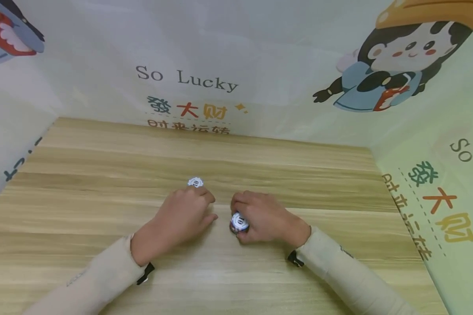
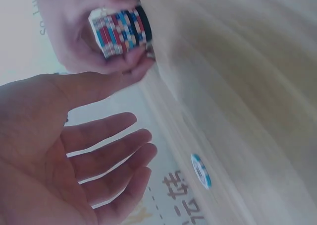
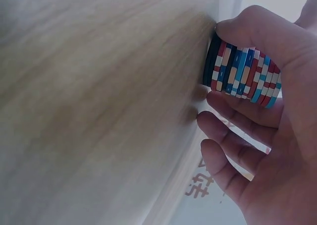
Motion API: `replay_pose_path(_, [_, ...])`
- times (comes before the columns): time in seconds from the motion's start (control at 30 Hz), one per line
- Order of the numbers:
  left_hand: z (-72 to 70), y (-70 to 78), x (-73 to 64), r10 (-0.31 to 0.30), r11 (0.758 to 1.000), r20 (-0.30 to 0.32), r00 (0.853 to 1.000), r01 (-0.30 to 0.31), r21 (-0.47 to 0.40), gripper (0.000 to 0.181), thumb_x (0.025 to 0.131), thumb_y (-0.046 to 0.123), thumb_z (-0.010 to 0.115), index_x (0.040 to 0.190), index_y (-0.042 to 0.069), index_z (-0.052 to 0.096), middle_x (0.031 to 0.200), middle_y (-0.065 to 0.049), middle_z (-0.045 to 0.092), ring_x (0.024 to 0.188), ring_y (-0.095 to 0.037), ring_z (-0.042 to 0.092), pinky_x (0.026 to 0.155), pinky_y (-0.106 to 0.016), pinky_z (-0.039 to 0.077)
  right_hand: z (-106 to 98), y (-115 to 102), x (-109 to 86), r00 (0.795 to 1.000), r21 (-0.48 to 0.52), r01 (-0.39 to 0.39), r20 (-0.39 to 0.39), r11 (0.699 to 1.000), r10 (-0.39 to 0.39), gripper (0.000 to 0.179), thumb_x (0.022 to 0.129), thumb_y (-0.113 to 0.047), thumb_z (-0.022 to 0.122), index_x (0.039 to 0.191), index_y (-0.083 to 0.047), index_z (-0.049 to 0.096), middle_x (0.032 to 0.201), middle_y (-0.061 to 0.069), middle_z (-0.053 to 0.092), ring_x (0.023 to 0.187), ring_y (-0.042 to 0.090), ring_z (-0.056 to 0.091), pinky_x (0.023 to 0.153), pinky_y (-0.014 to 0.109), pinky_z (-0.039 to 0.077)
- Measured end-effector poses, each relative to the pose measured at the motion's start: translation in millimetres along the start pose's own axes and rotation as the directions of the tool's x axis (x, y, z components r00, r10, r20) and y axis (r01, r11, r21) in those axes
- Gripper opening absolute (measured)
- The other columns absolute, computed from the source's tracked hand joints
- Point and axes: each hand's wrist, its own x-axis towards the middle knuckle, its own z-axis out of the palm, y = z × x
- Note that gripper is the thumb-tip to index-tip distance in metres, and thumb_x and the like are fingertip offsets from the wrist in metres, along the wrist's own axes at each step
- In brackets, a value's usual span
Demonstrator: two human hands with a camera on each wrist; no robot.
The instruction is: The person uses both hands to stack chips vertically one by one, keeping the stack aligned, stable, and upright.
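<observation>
A tall stack of poker chips (image 1: 239,222) stands on the table, with a white-faced chip marked 10 on top. My right hand (image 1: 262,216) holds this stack, thumb on the near side and fingers round the far side. Red, blue, white and black edges show along the stack (image 3: 242,74) in the right wrist view. To the left, a single light chip (image 1: 195,181) lies flat on the wood, partly covered by my left hand (image 1: 181,212) in the head view. The left wrist view shows that hand's fingers (image 2: 114,145) loosely bent with nothing held, apart from the single chip (image 2: 201,171).
The wood-grain table (image 1: 299,175) is bordered at the back and both sides by pale printed sheets (image 1: 276,78) with lettering and cartoon figures. Light sleeves cover both forearms, and dark straps show at the wrists.
</observation>
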Motion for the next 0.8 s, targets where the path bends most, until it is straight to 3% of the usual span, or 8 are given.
replay_pose_path(0.27, [1.1,-22.9,8.1,-0.028,0.999,-0.016,0.999,0.027,-0.030,0.028,0.091,0.016,0.090,0.110,-0.002,0.079,0.111,-0.017,0.076,0.101,-0.038,0.074,0.083,-0.051,0.064,2.0,3.6,-4.9,0.999,0.067,-0.045,-0.003,0.997,0.045,0.041,0.079,-0.037,0.092,0.107,-0.013,0.074,0.119,-0.005,0.068,0.102,0.012,0.064,0.077,0.026,0.056])
replay_pose_path(0.53, [6.7,-43.2,17.2,-0.071,0.996,0.006,0.997,0.071,-0.047,0.037,0.090,0.012,0.088,0.119,-0.007,0.075,0.120,-0.025,0.073,0.106,-0.044,0.072,0.092,-0.053,0.063,1.5,5.7,-12.3,0.998,0.098,-0.049,-0.029,0.994,0.052,0.042,0.079,-0.035,0.096,0.107,-0.010,0.076,0.118,-0.003,0.068,0.101,0.014,0.064,0.081,0.027,0.058])
replay_pose_path(0.8, [12.4,-55.1,22.6,-0.120,0.988,0.051,0.992,0.124,-0.092,0.043,0.092,0.012,0.086,0.126,-0.009,0.072,0.122,-0.028,0.071,0.103,-0.043,0.070,0.086,-0.054,0.063,3.2,9.8,-20.0,0.998,0.043,-0.044,-0.044,0.998,0.046,0.043,0.080,-0.034,0.094,0.109,-0.007,0.078,0.120,-0.002,0.068,0.105,0.016,0.066,0.083,0.031,0.059])
